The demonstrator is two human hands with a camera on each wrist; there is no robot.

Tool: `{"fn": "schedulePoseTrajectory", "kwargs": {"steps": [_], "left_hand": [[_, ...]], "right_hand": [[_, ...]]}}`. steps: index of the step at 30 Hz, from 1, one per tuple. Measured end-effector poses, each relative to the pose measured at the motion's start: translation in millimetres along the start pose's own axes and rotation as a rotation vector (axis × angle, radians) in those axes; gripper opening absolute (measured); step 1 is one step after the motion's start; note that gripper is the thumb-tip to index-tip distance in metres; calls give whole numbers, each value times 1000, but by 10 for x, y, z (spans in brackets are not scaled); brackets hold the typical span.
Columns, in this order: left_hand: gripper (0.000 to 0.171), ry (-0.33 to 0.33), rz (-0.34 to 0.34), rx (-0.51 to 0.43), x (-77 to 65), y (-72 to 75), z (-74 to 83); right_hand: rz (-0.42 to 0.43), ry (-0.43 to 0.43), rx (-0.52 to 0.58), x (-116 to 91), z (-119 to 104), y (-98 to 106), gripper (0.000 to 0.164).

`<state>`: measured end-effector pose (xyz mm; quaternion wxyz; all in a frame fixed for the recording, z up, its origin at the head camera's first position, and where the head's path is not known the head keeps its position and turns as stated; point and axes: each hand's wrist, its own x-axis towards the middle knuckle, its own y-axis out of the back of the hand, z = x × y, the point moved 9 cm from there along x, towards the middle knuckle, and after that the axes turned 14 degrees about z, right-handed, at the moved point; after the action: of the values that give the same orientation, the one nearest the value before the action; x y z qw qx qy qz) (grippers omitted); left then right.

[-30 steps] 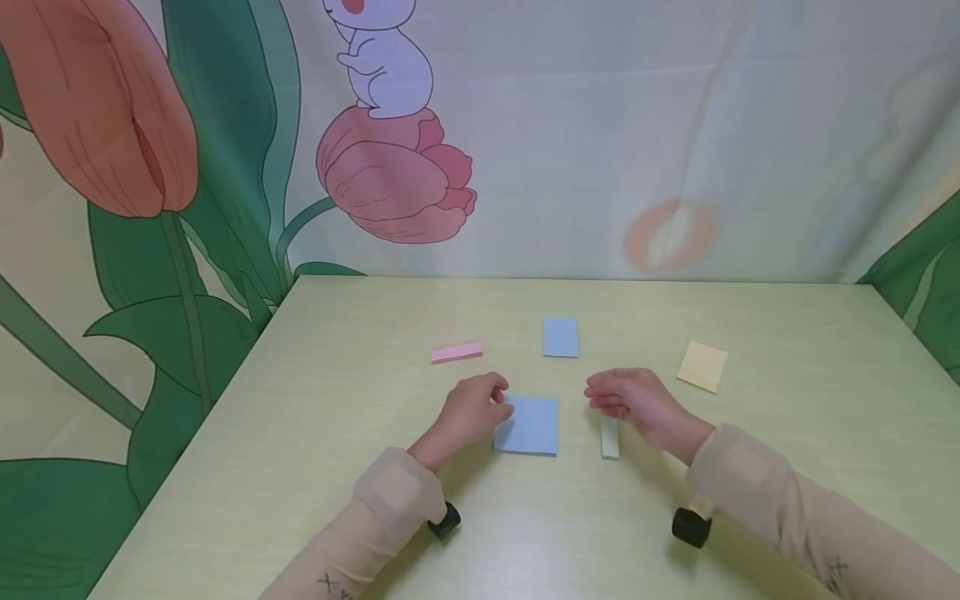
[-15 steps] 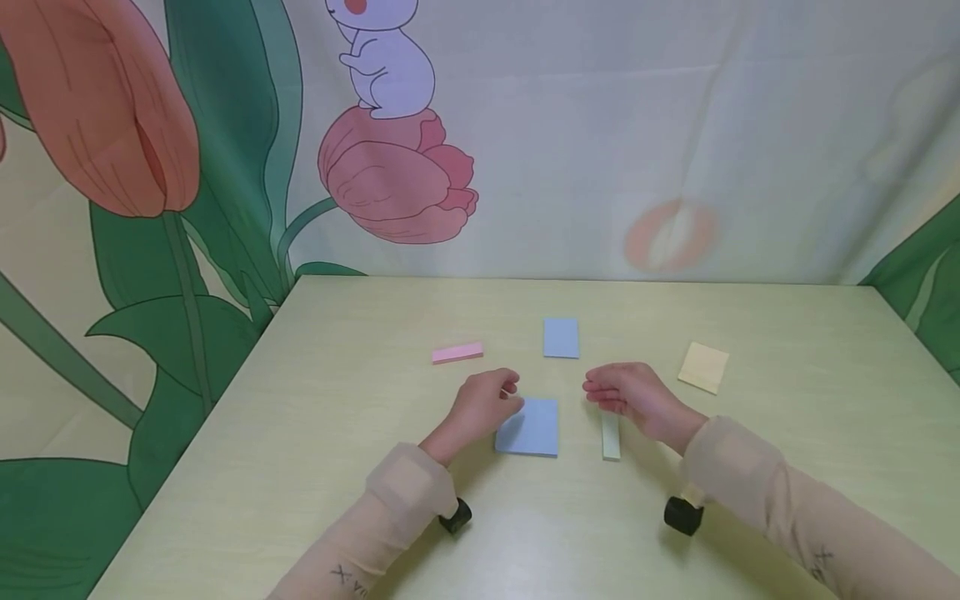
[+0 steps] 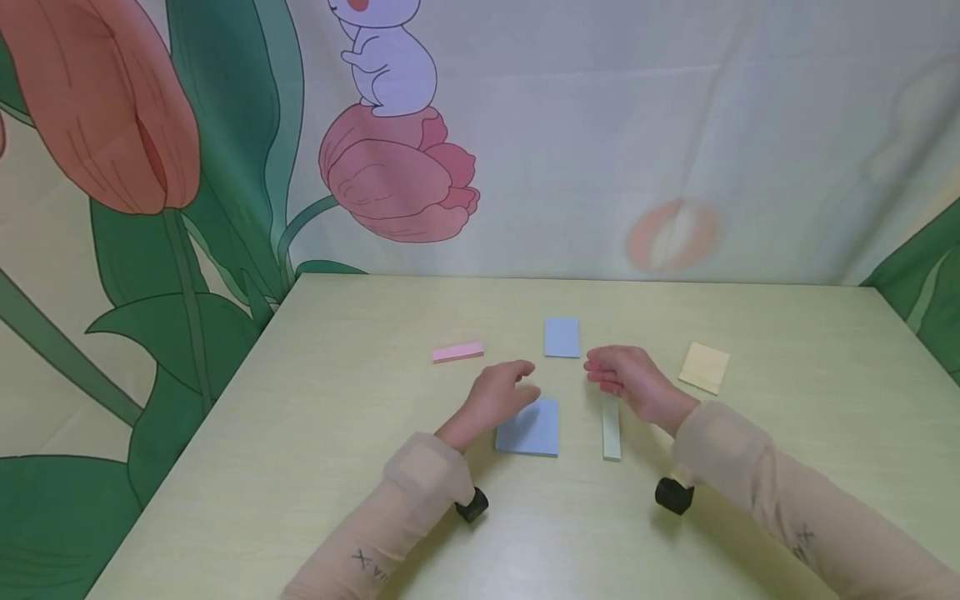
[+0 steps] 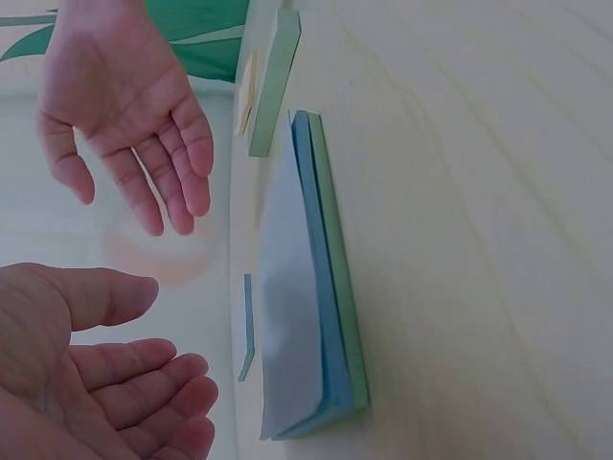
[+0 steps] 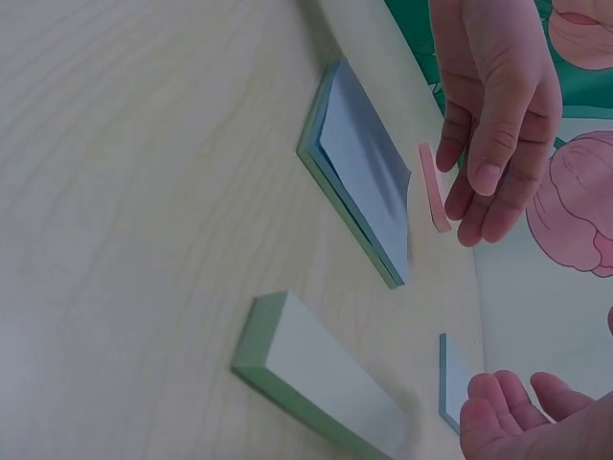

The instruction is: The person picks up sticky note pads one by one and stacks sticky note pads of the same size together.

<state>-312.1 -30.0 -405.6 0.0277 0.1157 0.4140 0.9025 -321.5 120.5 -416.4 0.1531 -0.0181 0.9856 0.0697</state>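
Observation:
My left hand (image 3: 495,398) hovers over the upper left of a large blue sticky note pad (image 3: 527,435), fingers relaxed and holding nothing. In the left wrist view this pad (image 4: 292,316) shows blue sheets on top of green ones, its top sheet lifting slightly at one edge. Above the far end of a narrow pale green sticky note pad (image 3: 611,435) is my right hand (image 3: 636,382), its fingers loosely extended and gripping nothing. The right wrist view shows the green pad (image 5: 326,374) as a thick block. The palms face each other with a gap between them.
A smaller blue pad (image 3: 562,337) lies behind the large one. Back left lies a narrow pink pad (image 3: 458,352), and to the right a yellow pad (image 3: 703,367). Behind the pale table (image 3: 300,400) hangs a curtain (image 3: 562,167) printed with flowers and a white animal.
My left hand has shifted right and slightly away from me, its thumb and fingers spreading wider apart. My right hand has moved a little farther forward. The pads stay in place.

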Motion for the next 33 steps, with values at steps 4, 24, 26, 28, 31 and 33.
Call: {"fn": "schedulePoseTrajectory", "kwargs": {"steps": [4, 24, 26, 28, 31, 33], "left_hand": [[38, 9, -14, -9, 45, -43, 44], [47, 124, -20, -41, 289, -212, 11], [47, 129, -21, -40, 298, -220, 12], [46, 138, -25, -41, 304, -227, 9], [46, 150, -25, -37, 315, -234, -5], [46, 155, -22, -33, 325, -238, -20]], "right_hand": [[-28, 1, -4, 37, -18, -37, 49], [-74, -13, 14, 229, -123, -110, 56], [-73, -16, 14, 254, -113, -103, 56], [-66, -23, 18, 281, -98, -93, 56], [-58, -39, 9, 316, -60, -83, 56], [-50, -54, -2, 336, -25, -79, 56]]}}
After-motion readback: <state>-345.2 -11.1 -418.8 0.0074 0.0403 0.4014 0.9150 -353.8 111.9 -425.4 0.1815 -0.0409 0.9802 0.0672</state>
